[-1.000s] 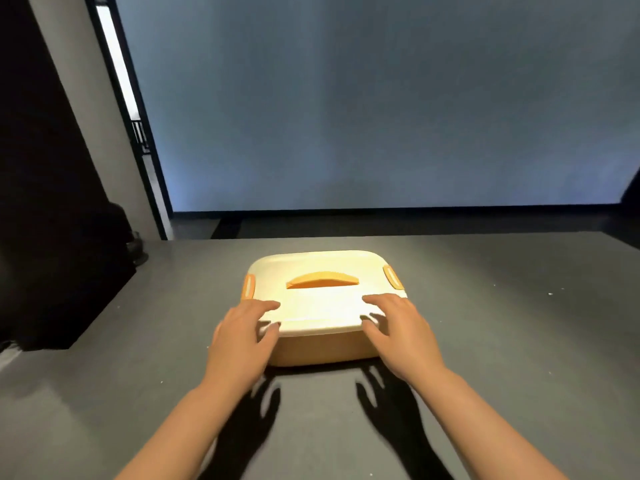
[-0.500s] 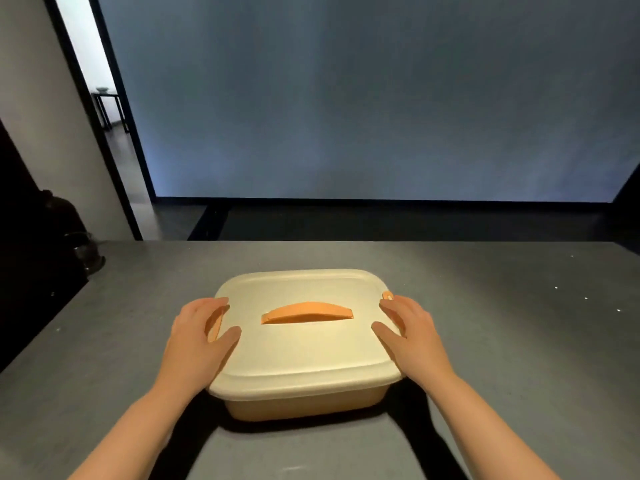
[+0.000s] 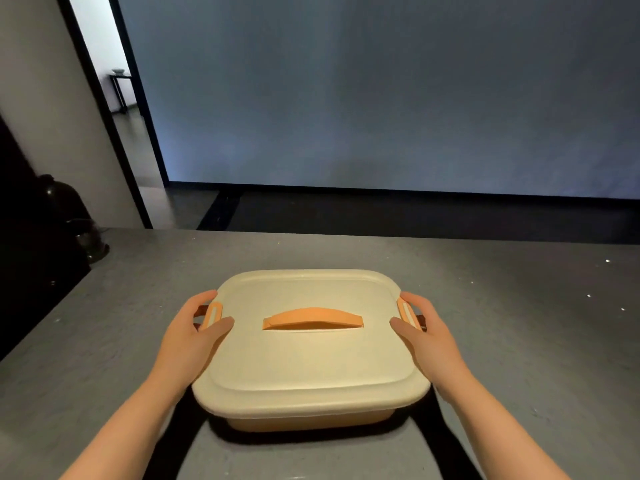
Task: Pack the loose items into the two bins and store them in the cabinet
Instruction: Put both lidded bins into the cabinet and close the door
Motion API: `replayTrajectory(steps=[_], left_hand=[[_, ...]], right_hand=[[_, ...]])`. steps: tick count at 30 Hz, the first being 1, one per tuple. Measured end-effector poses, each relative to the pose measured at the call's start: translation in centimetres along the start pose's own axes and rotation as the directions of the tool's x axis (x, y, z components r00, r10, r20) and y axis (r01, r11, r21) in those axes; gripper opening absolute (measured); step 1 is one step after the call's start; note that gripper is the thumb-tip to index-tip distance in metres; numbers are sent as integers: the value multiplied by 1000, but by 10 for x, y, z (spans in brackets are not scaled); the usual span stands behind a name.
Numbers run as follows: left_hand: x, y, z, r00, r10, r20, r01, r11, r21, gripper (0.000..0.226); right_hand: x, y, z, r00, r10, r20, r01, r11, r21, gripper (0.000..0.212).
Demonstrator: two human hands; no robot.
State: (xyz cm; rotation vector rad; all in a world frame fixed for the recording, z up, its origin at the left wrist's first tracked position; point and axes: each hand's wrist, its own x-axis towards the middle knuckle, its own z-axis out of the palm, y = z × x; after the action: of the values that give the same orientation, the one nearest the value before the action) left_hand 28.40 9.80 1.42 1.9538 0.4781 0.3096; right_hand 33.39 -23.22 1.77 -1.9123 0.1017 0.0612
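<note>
- The cream rectangular plastic bin [image 3: 311,362], closed with a matching lid that carries an arched orange handle [image 3: 312,318], sits on the matte grey tabletop [image 3: 519,341] at the centre of the view, near the person.
- The left hand [image 3: 194,336] clasps the bin's 9 o'clock side, thumb on the lid, fingers curled around the orange side latch [image 3: 212,315].
- The right hand [image 3: 427,336] grips the 3 o'clock side likewise, over the other orange latch [image 3: 406,311].
- Pale specks dot the tabletop toward 2 o'clock.
- Beyond the table's far edge, at 12 o'clock, stands a broad blue-grey wall [image 3: 381,98] above a dark floor strip.
- At 10 o'clock a black-framed doorway [image 3: 114,81] opens onto a brighter room.
- A dark rounded object [image 3: 65,206] sits at 9 o'clock; what it is cannot be told.
</note>
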Motion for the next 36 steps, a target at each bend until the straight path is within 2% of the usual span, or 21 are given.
replayTrajectory(steps=[4, 9, 15, 19, 24, 28, 32, 36], left_hand=[[-4, 1, 0, 999, -26, -25, 25, 998, -57, 48], [-28, -4, -16, 998, -12, -55, 10, 999, -43, 48], [-84, -14, -58, 976, -28, -218, 31, 999, 9, 45], [-148, -22, -83, 913, -70, -402, 84, 996, 17, 47], [-259, -29, -105, 728, -150, -669, 174, 984, -31, 48], [-362, -35, -122, 520, -218, -826, 270, 959, -82, 52], [-469, -40, -128, 279, -257, -925, 353, 924, -150, 57], [-576, -42, -117, 44, -328, -944, 407, 869, -283, 55]], right_hand=[[-5, -1, 1, 1000, -3, -9, 3, 1000, 27, 40], [-25, 3, 3, 1000, -12, 1, 12, 999, 50, 43], [-41, -15, 25, 986, -96, 135, 89, 995, 53, 46], [-47, -32, 46, 932, -183, 313, 177, 983, 47, 49], [-78, -45, 86, 757, -270, 595, 275, 958, 84, 49], [-136, -51, 124, 572, -292, 766, 317, 940, 122, 49], [-209, -53, 161, 330, -293, 897, 312, 931, 190, 53], [-295, -49, 188, 75, -265, 961, 278, 932, 235, 57]])
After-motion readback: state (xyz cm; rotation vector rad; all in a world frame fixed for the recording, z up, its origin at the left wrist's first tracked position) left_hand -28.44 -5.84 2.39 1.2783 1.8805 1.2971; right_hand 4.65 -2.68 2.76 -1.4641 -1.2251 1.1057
